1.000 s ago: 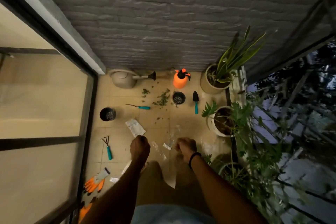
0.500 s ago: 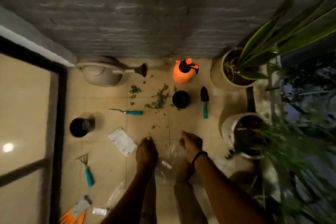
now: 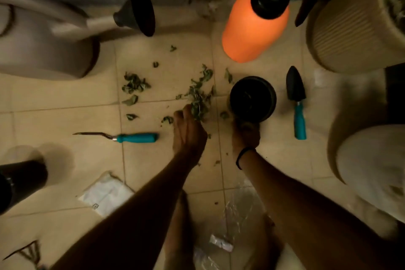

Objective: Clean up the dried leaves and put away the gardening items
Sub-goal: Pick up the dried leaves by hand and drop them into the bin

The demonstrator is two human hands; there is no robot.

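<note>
Person's left hand point(image 3: 188, 131) has its fingers closed on a clump of dried green leaves point(image 3: 198, 98) on the beige tiled floor point(image 3: 65, 120). Right hand point(image 3: 245, 133) grips the small round black plastic pot point(image 3: 253, 98) just beside the leaves.

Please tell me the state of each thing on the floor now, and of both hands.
left hand: closing on the dried leaves, grip unclear
right hand: at the near rim of the small black pot, grip unclear
small black pot: upright
orange sprayer: upright, cap on
trowel: lying flat
weeder: lying flat
watering can: upright
clear plastic bag: on the floor
</note>
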